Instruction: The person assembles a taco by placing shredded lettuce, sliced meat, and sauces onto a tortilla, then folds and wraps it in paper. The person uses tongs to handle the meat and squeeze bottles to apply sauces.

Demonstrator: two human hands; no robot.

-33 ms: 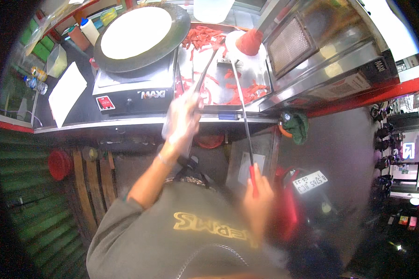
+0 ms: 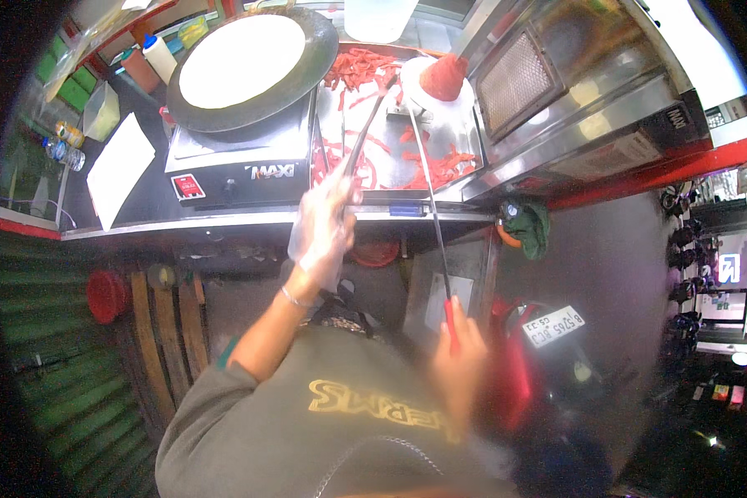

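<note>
My left hand [image 2: 324, 222], in a clear plastic glove, grips a pair of dark metal tongs [image 2: 363, 137]. Their tips hover above the metal tray, just left of the meat cone. Low on the right, my right hand [image 2: 465, 353], partly blurred, is closed around the red handle of a long knife [image 2: 433, 207]. The thin blade stretches up across the counter edge, its far end beside the base of a red cone of kebab meat [image 2: 444, 76]. Red meat strips [image 2: 361, 66] lie in the metal tray [image 2: 466, 181], piled at the back and scattered at the front right.
A large white flatbread [image 2: 242, 60] covers most of a round dark griddle [image 2: 203, 116] on the left. Squeeze bottles [image 2: 158, 56] and white paper [image 2: 120, 170] lie further left. A grill heater [image 2: 519, 79] stands right of the cone. Below are a stool [image 2: 164, 332] and a motorbike [image 2: 515, 365].
My left hand and the tongs have shifted only slightly, and the hand looks less blurred. A reddish bit that showed at the tong tips is no longer visible there. The knife has barely moved.
</note>
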